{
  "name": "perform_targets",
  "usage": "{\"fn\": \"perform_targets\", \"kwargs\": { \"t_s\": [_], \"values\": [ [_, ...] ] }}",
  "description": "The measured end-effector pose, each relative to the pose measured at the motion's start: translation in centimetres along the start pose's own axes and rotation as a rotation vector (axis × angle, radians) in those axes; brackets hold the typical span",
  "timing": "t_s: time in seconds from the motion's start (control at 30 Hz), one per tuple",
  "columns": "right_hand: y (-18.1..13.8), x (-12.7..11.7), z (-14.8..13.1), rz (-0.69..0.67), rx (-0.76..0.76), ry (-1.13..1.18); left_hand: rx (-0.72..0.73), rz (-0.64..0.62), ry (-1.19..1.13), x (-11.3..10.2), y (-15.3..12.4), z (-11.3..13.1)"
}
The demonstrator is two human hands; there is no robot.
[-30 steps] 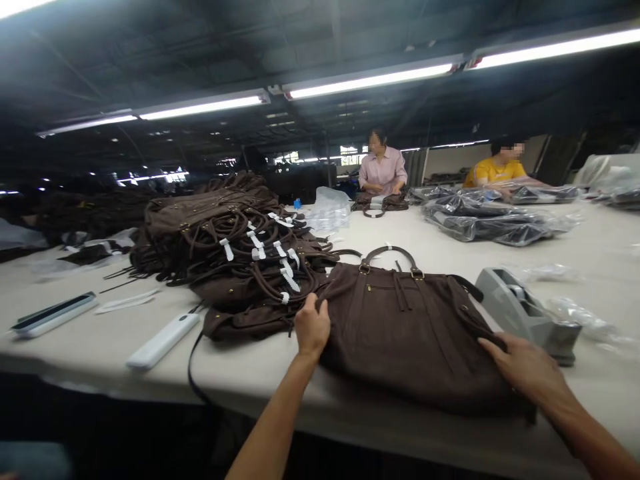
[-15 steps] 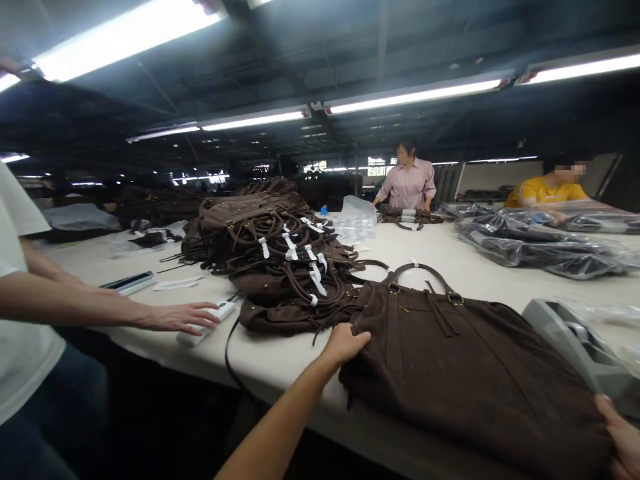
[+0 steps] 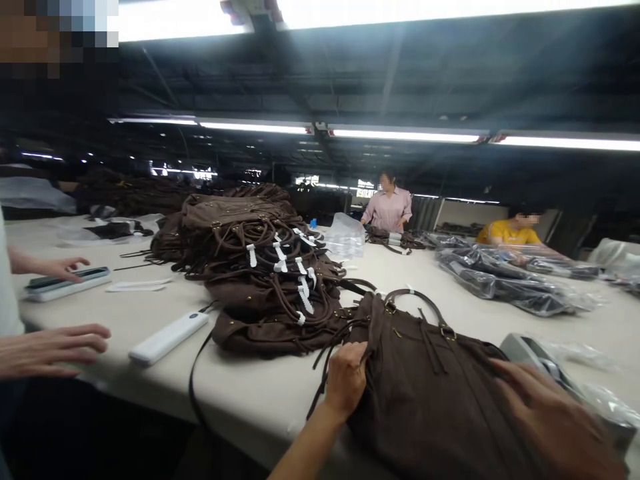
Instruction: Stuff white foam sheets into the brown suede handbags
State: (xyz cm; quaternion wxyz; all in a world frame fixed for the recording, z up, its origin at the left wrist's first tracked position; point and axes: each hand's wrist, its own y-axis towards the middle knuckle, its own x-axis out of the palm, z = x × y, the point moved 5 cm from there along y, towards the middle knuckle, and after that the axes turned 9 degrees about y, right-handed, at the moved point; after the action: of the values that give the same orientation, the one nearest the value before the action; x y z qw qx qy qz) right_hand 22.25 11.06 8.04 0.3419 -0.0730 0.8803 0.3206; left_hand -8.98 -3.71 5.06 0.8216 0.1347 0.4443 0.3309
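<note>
A dark brown handbag (image 3: 430, 393) lies on the white table (image 3: 250, 387) right in front of me, its handles pointing away. My left hand (image 3: 346, 380) is closed on the bag's left edge, gripping the fabric. My right hand (image 3: 550, 417) lies on the bag's right side, fingers stretched over the fabric; it is blurred. A grey tape dispenser (image 3: 540, 360) stands just right of the bag.
A tall pile of brown handbags (image 3: 260, 267) with white tags on their handles sits left of my bag. A white power bank (image 3: 169, 338) and a flat device (image 3: 65, 283) lie further left, near another person's hands (image 3: 55, 347). Plastic-wrapped bags (image 3: 505, 283) and two workers are at the far side.
My view swung left and up. My left hand closed on the bag's left edge and bunched it up. The person on the left withdrew their hand from the power bank.
</note>
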Motion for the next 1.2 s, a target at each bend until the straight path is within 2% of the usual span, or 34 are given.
{"fn": "perform_targets", "kwargs": {
  "t_s": [0.1, 0.17, 0.23, 0.33, 0.43, 0.53, 0.67, 0.73, 0.8, 0.83, 0.9, 1.0, 1.07, 1.13, 1.2],
  "values": [
    [4.4, 6.5, -10.2, -0.241, -0.359, -0.108, 0.001, -0.01, -0.034, 0.0, -0.2, -0.4],
    [6.3, 11.4, -14.2, -0.437, -0.574, -0.105, -0.008, -0.028, -0.072, -0.2, -0.1, -0.7],
    [7.5, 15.3, -16.3, -0.606, -0.699, -0.125, -0.024, -0.047, -0.104, -0.6, -0.1, -0.8],
    [9.4, 18.5, -18.0, -0.762, -0.719, -0.263, -0.068, -0.066, -0.13, -1.2, -0.3, -1.0],
    [11.6, 18.9, -19.3, -0.775, -0.704, -0.479, -0.189, -0.071, -0.123, -1.8, -0.3, -1.6],
    [12.7, 19.4, -20.1, -0.77, -0.718, -0.558, -0.368, -0.076, -0.077, -2.2, -0.2, -2.8],
    [10.8, 23.0, -19.3, -0.798, -0.634, -0.515, -0.566, -0.129, -0.026, -1.1, -0.4, -4.9],
    [9.2, 24.9, -18.6, -0.804, -0.57, -0.464, -0.623, -0.139, -0.029, -0.3, -0.8, -6.0],
    [8.4, 25.5, -18.0, -0.789, -0.504, -0.394, -0.644, -0.12, -0.056, 0.3, -1.1, -6.8],
    [8.3, 25.1, -17.8, -0.775, -0.473, -0.358, -0.646, -0.103, -0.078, 0.5, -1.3, -7.1],
    [8.6, 22.5, -17.3, -0.743, -0.423, -0.286, -0.641, -0.066, -0.13, 0.6, -1.5, -7.4],
    [8.2, 15.3, -15.7, -0.818, -0.346, -0.081, -0.623, -0.007, -0.216, 0.6, -1.6, -7.5],
    [6.2, 9.6, -13.9, -0.948, -0.289, 0.028, -0.609, 0.029, -0.266, 0.4, -1.5, -7.5],
    [3.0, 4.5, -11.4, -1.05, -0.243, -0.012, -0.601, 0.054, -0.301, 0.4, -1.3, -7.6],
    [-0.4, 0.9, -8.7, -1.048, -0.22, -0.119, -0.601, 0.071, -0.322, 0.4, -1.1, -7.8]
  ]
}}
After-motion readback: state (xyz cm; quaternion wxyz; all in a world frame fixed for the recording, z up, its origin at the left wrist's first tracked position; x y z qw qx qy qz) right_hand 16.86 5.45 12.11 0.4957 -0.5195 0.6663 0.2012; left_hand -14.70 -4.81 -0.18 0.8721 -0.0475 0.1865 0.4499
